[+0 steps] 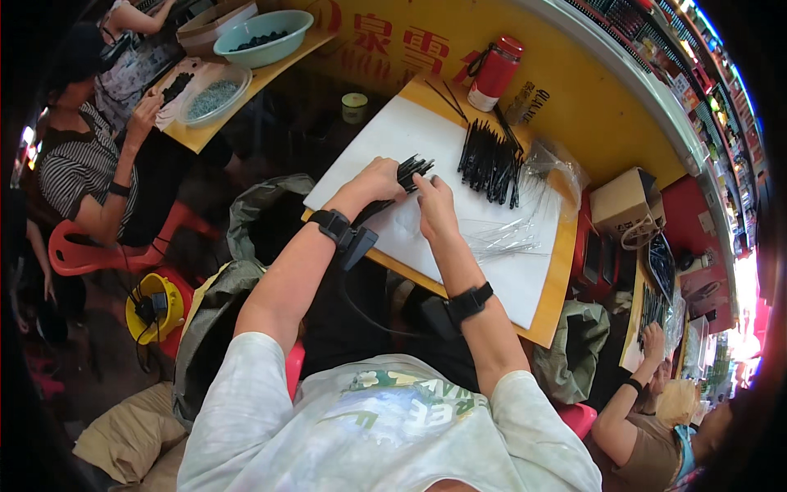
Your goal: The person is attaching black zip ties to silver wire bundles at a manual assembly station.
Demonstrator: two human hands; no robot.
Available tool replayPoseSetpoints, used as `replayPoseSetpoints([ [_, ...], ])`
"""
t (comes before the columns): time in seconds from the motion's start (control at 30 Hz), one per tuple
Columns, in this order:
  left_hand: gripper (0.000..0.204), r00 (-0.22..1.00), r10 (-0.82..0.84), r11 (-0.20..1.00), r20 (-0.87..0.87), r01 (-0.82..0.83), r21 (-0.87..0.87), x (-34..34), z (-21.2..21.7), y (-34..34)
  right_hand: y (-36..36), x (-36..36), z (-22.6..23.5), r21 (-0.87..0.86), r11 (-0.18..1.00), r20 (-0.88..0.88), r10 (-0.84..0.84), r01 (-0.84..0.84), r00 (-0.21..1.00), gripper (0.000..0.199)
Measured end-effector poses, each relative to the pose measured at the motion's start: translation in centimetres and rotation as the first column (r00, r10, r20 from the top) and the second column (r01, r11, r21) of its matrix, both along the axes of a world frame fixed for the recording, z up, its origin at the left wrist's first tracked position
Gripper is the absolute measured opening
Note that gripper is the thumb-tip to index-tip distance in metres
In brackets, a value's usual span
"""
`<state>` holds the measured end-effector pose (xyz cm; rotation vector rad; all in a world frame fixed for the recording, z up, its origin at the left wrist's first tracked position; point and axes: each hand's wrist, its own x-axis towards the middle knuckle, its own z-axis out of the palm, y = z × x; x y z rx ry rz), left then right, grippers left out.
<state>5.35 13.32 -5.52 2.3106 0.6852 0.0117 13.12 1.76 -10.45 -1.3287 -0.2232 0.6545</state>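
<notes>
My left hand (379, 179) is closed around a bundle of thin black sticks (416, 169), held over the white board (361, 148) on the table in front of me. The sticks' ends poke out past the fingers toward the right, and a dark length also shows below the hand. My right hand (437, 207) meets the bundle from the right, its thumb and fingertips pinched at the protruding ends. A larger pile of similar black sticks (489, 162) lies farther right on the board. Near my right forearm are thin clear plastic strips (504, 238).
A red flask (497, 72) stands at the table's back edge, with a clear plastic bag (557, 168) to its right. A small tub (354, 107) is beyond the board. People work at side tables; the left one holds a pale green basin (264, 37) and a white bowl (216, 97).
</notes>
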Motion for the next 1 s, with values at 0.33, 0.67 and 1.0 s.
replayPoseSetpoints([
  [0.33,0.023,0.999,0.012,0.969,-0.029,-0.005,0.247,1.4,-0.7,-2.8,-6.8,-0.8,2.2,0.007,1.000,0.009,0.006,-0.006,1.000,0.067],
  [0.67,0.023,0.997,0.076,0.858,-0.026,-0.052,0.511,1.9,-1.7,-5.1,-6.1,-2.1,2.0,0.044,0.987,-0.152,0.159,-0.154,0.975,0.041],
  [1.0,0.032,0.873,0.136,0.984,0.469,-0.062,-0.168,-0.6,6.8,0.9,-4.1,0.0,4.3,0.079,0.941,0.305,0.291,-0.329,0.907,0.072],
])
